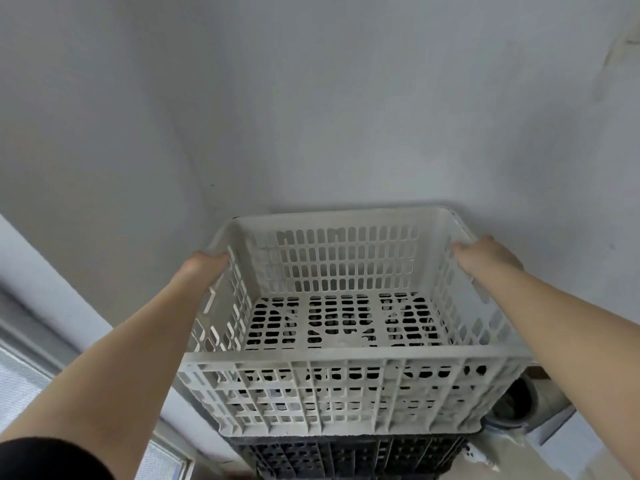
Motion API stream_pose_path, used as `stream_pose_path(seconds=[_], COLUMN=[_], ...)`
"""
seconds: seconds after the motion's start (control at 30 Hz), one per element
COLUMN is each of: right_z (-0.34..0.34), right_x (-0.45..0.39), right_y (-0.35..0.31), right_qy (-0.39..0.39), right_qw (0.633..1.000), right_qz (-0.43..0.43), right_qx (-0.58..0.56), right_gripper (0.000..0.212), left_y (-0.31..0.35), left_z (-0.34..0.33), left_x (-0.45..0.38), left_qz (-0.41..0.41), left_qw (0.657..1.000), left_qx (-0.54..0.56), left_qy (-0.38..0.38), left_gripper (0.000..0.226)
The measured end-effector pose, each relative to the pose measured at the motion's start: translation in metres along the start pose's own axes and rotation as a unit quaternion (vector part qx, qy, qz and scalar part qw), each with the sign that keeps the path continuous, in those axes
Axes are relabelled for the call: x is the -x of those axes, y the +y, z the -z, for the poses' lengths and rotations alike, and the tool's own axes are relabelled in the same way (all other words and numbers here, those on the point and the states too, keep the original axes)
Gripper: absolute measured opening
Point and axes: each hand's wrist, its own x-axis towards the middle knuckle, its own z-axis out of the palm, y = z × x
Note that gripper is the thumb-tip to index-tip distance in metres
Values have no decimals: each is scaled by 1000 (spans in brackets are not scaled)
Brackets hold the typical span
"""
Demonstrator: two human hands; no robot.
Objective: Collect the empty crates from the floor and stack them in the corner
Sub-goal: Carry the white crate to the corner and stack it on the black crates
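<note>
Right now I am watching both hands holding a white slotted crate (346, 341) by its side rims in the lower middle of the frame. My left hand (202, 265) is gripping the left rim, fingers curled over the edge; my right hand (485, 258) is gripping the right rim the same way. This white crate is sitting empty on top of a black crate (346, 455) at the bottom of the frame, close against the grey wall (311, 98). At lower right, just beside the stack, a grey round-mouthed object (519, 403) is lying; I cannot tell what it is.
</note>
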Motion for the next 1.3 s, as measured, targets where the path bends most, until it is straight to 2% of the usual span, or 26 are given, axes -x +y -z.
stream_pose_path(seconds=[0.07, 0.17, 0.27, 0.33, 0.4, 0.47, 0.6, 0.73, 0.93, 1.3], right_z=[-3, -7, -12, -15, -14, -13, -24, -30, -27, -12], right_x=[13, 41, 79, 105, 131, 148, 167, 170, 165, 173], right_y=[-6, -16, -24, -26, -22, -15, 6, 23, 27, 20], right_qy=[22, 40, -10, -59, -74, -81, -68, 4, 5, -20], right_qw=[994, 960, 921, 889, 851, 827, 807, 801, 792, 794], right_qz=[73, 213, 339, 416, 490, 528, 555, 569, 570, 526], right_qx=[73, 180, 191, 182, 175, 174, 190, 185, 217, 304], right_gripper=[72, 79, 74, 71, 69, 69, 62, 37, 37, 41], left_y=[2, 5, 8, 7, 4, -3, -29, -37, -36, -28], left_z=[0, -5, -11, -16, -21, -28, -41, -48, -54, -50], left_x=[11, 43, 88, 120, 149, 173, 199, 206, 208, 210], left_qz=[-12, -62, -154, -202, -239, -269, -289, -308, -316, -313], left_qw=[998, 981, 958, 951, 943, 936, 916, 909, 916, 916], left_qx=[-52, -170, -223, -224, -224, -225, -278, -274, -240, -247], left_qy=[24, 63, 88, 74, 50, 35, 19, 62, 63, 38], left_gripper=[64, 74, 67, 63, 61, 60, 65, 57, 47, 46])
